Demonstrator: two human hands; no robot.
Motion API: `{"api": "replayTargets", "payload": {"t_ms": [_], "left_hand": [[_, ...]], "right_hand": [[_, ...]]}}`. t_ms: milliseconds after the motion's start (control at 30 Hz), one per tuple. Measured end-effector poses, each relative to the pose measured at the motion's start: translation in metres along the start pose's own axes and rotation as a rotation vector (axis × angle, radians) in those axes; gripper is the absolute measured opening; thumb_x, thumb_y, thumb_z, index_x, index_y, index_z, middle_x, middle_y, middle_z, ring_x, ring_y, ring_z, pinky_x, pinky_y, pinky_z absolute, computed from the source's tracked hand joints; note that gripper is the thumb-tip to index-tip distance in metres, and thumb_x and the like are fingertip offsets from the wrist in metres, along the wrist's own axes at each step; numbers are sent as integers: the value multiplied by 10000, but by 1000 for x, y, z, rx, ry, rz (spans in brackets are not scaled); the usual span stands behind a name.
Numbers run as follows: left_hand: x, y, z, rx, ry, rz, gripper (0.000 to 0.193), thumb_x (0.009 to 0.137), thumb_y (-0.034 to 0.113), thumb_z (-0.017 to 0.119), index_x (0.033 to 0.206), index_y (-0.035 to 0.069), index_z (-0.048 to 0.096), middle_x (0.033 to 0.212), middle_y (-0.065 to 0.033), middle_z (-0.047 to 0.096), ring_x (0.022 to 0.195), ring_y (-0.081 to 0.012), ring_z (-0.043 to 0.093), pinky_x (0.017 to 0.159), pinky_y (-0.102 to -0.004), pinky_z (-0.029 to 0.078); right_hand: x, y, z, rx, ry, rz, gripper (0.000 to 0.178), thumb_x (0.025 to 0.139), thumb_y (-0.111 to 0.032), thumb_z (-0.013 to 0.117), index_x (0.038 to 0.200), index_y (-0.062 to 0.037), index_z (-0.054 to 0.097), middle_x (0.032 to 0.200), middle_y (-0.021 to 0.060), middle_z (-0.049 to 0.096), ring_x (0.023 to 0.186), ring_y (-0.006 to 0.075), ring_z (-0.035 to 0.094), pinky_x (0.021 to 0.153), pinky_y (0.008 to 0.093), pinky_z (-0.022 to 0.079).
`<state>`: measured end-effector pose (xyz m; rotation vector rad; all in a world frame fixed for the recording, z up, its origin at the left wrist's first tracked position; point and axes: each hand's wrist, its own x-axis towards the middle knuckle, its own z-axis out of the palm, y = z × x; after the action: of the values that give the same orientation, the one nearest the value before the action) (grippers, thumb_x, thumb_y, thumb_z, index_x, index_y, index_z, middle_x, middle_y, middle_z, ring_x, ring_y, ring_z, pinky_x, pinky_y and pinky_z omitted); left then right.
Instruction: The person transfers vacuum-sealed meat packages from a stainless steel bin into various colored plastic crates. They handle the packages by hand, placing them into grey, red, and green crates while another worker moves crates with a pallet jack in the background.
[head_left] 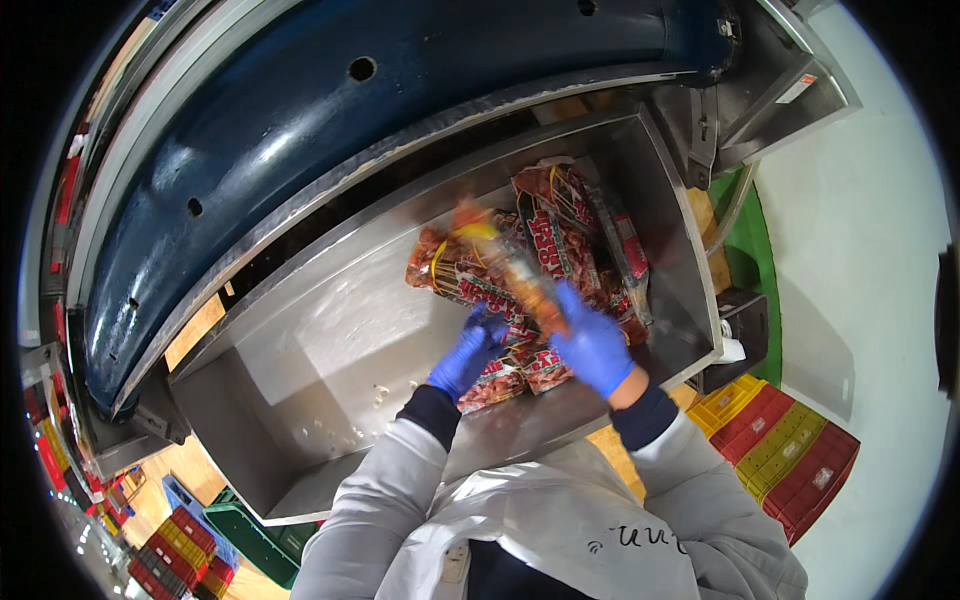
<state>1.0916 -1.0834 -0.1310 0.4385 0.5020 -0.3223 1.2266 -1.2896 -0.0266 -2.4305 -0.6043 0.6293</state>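
My right hand, in a blue glove, grips the near end of a bag of red meat. This bag is tilted over the pile and blurred by motion. At the pile's left side my left hand, also blue-gloved, rests with its fingers stretched toward the packs; its fingertips are partly hidden. Beneath and around both hands lie several printed clear bags of red meat, some with what look like thin sticks inside. They are heaped in the right half of a steel trough.
Beyond the trough curves a large dark blue machine cover with round holes. Steel framework stands at the far right. Stacked red and yellow crates are at the right, more crates and a green bin at the lower left.
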Motion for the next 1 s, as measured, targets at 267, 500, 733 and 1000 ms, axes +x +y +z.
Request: {"api": "replayTargets", "payload": {"t_ms": [267, 500, 733, 1000], "left_hand": [[-18, 62, -101, 209, 467, 66, 452, 900, 169, 671, 1313, 60, 523, 1165, -75, 654, 1074, -239, 637, 963, -393, 512], [-39, 48, -261, 638, 726, 135, 837, 825, 59, 755, 1506, 46, 270, 1199, -102, 630, 1041, -159, 612, 907, -323, 508], [-66, 55, -179, 1067, 772, 503, 1092, 696, 95, 861, 1534, -6, 169, 1518, -157, 369, 1338, -227, 429, 1085, -320, 393], [-61, 48, 20, 801, 154, -37, 824, 752, 226, 844, 1424, 6, 421, 1403, -165, 523, 1253, -241, 528, 1066, -370, 403]], "right_hand": [[77, 23, 32, -71, 56, -26, 775, 800, -279, 730, 1425, 13, 378, 1321, 269, 535, 1227, 399, 516, 1040, 430, 411], [120, 297, 15, -492, 52, 442, 748, 803, -161, 653, 1479, -74, 344, 1390, 245, 500, 1251, 396, 513, 1022, 427, 441], [89, 104, -93, -615, 37, 159, 356, 826, -110, 601, 1176, -133, 661, 1081, 175, 678, 1013, 372, 637, 910, 440, 483], [79, -139, 61, -805, -252, -1051, 66, 693, -187, 644, 696, -187, 710, 635, 32, 622, 748, 228, 632, 968, 437, 432]]}}
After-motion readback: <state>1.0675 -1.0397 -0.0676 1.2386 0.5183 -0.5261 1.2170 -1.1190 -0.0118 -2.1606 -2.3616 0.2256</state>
